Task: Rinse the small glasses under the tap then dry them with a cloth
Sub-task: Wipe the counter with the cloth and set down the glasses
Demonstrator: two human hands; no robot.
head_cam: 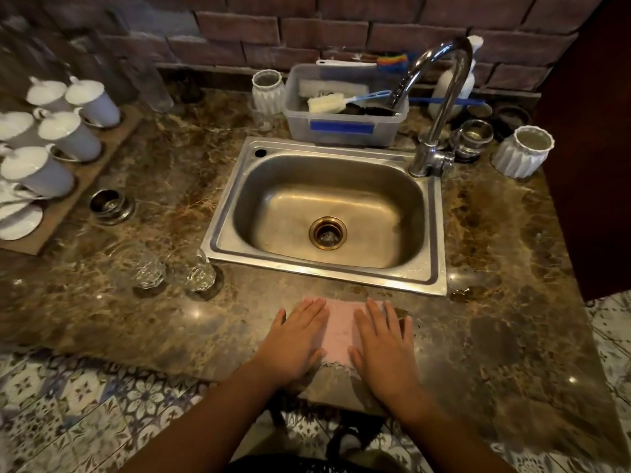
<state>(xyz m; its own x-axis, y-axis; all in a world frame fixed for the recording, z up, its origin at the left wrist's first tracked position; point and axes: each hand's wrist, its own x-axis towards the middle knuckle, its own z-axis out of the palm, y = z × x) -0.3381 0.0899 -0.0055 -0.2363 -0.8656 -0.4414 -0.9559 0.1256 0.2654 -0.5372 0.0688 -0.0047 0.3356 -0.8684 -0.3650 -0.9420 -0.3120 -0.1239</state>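
You get no readable text, brand or number here. The blue strip (341,127) on the plastic tub (300,131) is the only label-like mark, and you can make out no lettering on it.

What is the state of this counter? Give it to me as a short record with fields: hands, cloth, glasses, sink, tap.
left hand: flat, fingers straight, on the pink cloth's left part
right hand: flat, fingers straight, on the cloth's right part
pink cloth: spread on the counter in front of the sink
small glasses: two, side by side on the counter left of the sink, untouched
sink: no glass inside
tap: no running water visible
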